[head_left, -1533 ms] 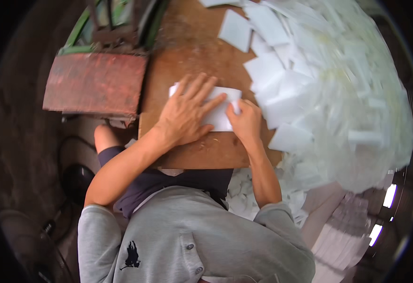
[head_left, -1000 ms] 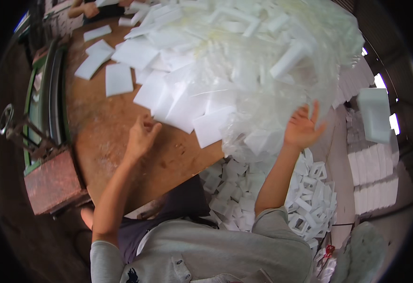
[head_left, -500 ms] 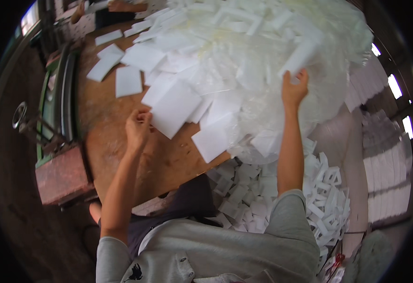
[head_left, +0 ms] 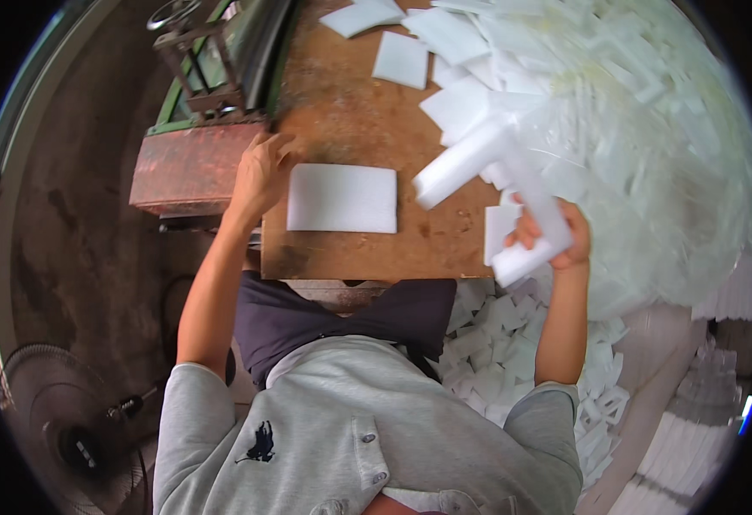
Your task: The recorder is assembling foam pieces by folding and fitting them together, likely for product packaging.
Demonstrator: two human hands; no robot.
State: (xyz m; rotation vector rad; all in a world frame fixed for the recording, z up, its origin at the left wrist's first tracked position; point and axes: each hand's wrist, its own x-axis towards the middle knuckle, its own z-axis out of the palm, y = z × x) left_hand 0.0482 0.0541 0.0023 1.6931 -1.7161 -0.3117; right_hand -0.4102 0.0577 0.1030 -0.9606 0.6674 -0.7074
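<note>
A flat white foam sheet [head_left: 342, 199] lies on the wooden table [head_left: 350, 257] near its front edge. Just left of that sheet my left hand [head_left: 262, 174] hovers, empty, its fingers loosely apart and slightly blurred. My right hand [head_left: 565, 233] grips a white U-shaped foam piece [head_left: 463, 163] by its near arm, over the table's right front part. The piece is tilted and smeared by motion, its far arm pointing left toward the flat sheet. Partly behind the right hand, another flat foam piece [head_left: 498, 225] shows at the table's edge.
Loose foam sheets and a large clear plastic bag [head_left: 642, 206] of foam pieces cover the table's right side. A green machine with a handwheel and red block [head_left: 191, 167] stands at left. More foam offcuts [head_left: 488, 343] lie below; a fan [head_left: 75, 429] stands at lower left.
My view has turned left. My left hand has let go of the foam sheet, which now lies in front of me. My right hand has brought the U-shaped piece back from the pile.
</note>
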